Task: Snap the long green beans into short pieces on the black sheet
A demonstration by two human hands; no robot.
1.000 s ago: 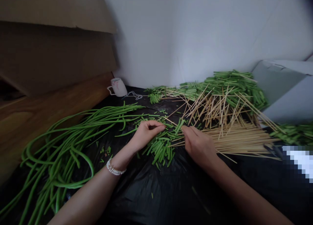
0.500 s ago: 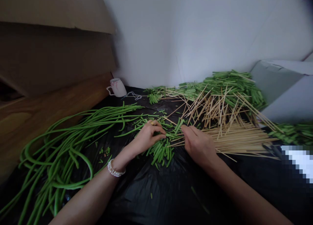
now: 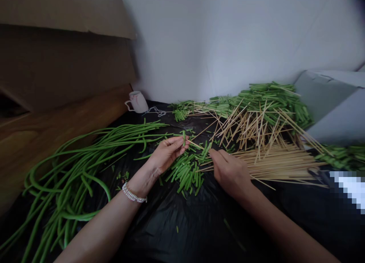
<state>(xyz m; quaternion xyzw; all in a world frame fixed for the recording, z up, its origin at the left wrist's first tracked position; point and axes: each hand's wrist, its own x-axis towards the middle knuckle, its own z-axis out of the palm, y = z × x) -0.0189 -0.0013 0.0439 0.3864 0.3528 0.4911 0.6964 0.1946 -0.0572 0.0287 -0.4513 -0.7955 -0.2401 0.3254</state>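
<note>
Between the thumb and fingers of my left hand [image 3: 169,150] is a short cut piece of green bean [image 3: 184,137], held roughly upright. My right hand [image 3: 229,171] is closed around a thin wooden skewer [image 3: 196,144], whose far end meets the bean piece at my left fingertips. Some bean pieces [image 3: 206,150] sit near the right fingers and seem to be on the skewer. Below both hands lies a loose pile of cut bean pieces [image 3: 185,175] on black plastic sheeting [image 3: 165,225].
Long whole beans [image 3: 65,171] spread over the left side. Bare skewers [image 3: 279,160] lie to the right, before a heap of skewered bean pieces [image 3: 273,99]. A white mug [image 3: 138,102] stands at the back; cardboard [image 3: 68,65] rises left, a pale box [image 3: 327,99] right.
My left hand has come up off the pile and turned, now with a bean piece at the skewer's end. My right hand has stayed nearly in place.
</note>
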